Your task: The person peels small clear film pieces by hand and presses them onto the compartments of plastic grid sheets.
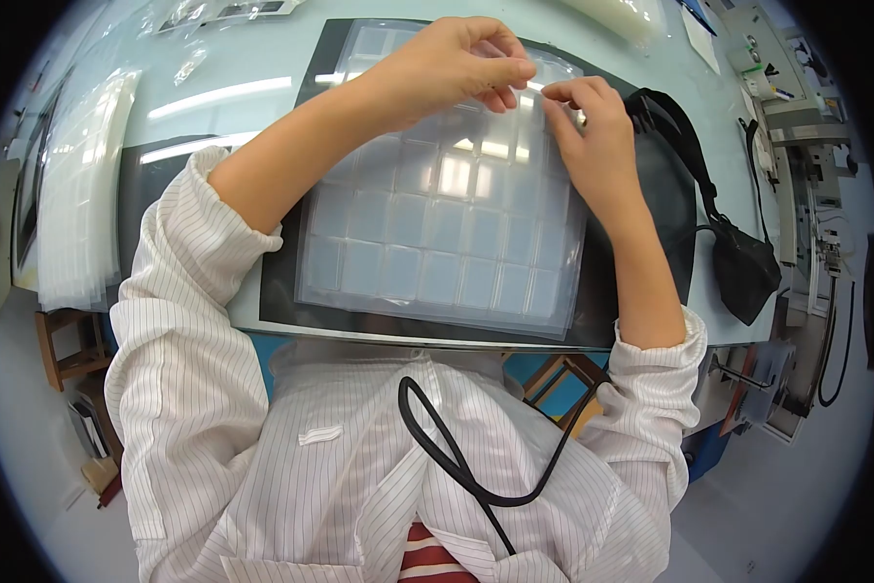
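Clear plastic sheets with rows of rectangular pockets (408,219) lie stacked on a dark mat (281,282) in front of me. Over the stack's upper edge, my left hand (471,63) is raised with curled fingers, thumb and forefinger pinched near a small clear edge. My right hand (593,117) is just to its right at the stack's upper right corner, its thumb and fingers pressed together. What either hand pinches is too small and transparent to make out. Bright reflections cover part of the sheets.
Another stack of clear pocket sheets (82,194) lies at the left. More clear plastic (617,15) sits at the top right. A black strap and pouch (745,272) rest at the right edge. A black cable (456,471) hangs across my front.
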`<state>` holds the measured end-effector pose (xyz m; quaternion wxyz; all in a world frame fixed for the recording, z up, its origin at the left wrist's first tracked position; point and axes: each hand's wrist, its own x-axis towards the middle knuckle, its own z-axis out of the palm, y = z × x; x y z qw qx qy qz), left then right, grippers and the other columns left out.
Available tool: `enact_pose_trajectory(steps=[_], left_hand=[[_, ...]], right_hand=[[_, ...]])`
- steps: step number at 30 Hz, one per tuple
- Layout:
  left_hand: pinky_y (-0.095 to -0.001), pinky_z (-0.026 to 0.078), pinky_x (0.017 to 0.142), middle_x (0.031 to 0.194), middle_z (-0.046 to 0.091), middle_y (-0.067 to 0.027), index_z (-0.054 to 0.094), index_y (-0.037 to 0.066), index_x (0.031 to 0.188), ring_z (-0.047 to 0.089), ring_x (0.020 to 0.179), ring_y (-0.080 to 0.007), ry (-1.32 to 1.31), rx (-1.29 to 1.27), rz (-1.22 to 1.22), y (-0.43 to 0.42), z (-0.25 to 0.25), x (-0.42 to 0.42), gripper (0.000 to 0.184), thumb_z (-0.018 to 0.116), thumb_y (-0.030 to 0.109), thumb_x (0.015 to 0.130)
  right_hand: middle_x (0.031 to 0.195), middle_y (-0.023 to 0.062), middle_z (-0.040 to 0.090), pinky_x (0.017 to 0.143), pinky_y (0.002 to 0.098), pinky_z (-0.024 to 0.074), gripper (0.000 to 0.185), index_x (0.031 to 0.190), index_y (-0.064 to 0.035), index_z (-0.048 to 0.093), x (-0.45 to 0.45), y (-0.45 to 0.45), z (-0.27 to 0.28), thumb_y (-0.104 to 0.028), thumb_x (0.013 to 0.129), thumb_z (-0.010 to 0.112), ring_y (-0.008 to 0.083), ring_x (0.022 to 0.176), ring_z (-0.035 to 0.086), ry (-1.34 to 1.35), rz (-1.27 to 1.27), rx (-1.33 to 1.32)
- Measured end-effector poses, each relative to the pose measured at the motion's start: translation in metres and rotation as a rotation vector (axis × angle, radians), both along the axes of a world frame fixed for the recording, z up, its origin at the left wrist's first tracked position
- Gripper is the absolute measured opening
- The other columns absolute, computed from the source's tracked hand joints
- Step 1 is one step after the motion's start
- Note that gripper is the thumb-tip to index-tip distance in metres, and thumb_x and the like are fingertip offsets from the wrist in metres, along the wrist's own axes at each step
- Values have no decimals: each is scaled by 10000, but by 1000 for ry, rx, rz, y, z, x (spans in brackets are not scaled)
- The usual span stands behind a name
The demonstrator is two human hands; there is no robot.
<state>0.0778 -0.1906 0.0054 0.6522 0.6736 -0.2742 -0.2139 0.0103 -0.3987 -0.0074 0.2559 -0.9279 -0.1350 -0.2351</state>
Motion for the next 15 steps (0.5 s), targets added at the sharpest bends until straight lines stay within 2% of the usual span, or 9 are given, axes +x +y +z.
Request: enact_pose_trajectory(steps=[1,2,6,8,15], left_hand=[[-264,508,690,852,642,-54,678,-22,1139,603,765,-105,80,-42,32,-3,-4,0,234,574,74,953],[-264,509,692,841,644,-54,684,-18,1116,609,772,-110,163,-83,65,-7,-7,0,220,583,76,945],[-268,541,723,867,658,-75,672,-27,1093,636,792,-126,53,-41,100,-17,-16,4,212,566,67,935],[-279,572,764,908,668,-97,659,-46,1080,662,807,-150,99,-53,101,-25,-23,7,217,552,60,923],[-293,583,792,981,666,-114,641,-65,1102,670,820,-171,259,-149,152,-15,-24,6,242,543,45,909]], right_hand=[[960,92,677,810,402,514,82,937,-34,725,-2,1,0,-102,897,706,293,913,616,-46,11,-88],[991,96,676,842,386,499,100,968,-32,725,-4,2,2,-81,882,712,299,949,611,-30,-7,-111],[997,90,678,839,376,502,89,960,-36,724,-4,3,2,-77,882,716,288,966,613,-43,-15,-189],[1002,86,681,845,378,504,87,954,-32,724,-6,4,4,-77,880,721,287,974,611,-30,5,-186],[1007,76,687,849,386,505,90,951,-21,711,-8,15,0,-76,880,724,289,970,611,-121,-11,-210]])
